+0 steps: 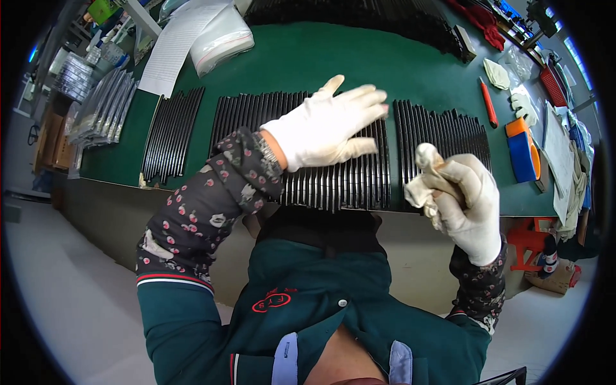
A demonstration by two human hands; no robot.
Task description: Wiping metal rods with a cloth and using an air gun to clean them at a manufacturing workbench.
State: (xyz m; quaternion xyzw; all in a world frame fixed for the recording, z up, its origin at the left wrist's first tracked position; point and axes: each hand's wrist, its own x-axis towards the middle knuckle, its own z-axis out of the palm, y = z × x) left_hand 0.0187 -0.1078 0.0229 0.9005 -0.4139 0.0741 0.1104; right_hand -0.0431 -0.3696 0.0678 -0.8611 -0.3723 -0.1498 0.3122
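Observation:
My left hand (330, 125), in a white glove, lies stretched over the middle row of black rods (247, 112), its fingers apart and pointing right. Part of that row is hidden under the hand and sleeve. Over the right row of black rods (443, 125), my right hand (471, 192), gloved too, is closed on a crumpled white cloth (420, 191). A third, narrower group of black rods (172, 135) lies to the left. All the rods lie side by side on the green tabletop (359, 51).
Clear-wrapped bundles (106, 109) sit at the left edge, near a paper sheet (170, 58) and plastic bags (221, 42). On the right lie a red-handled tool (488, 102), blue and orange tape rolls (523, 157) and a loose glove (523, 108). More dark rods (359, 19) are piled at the back.

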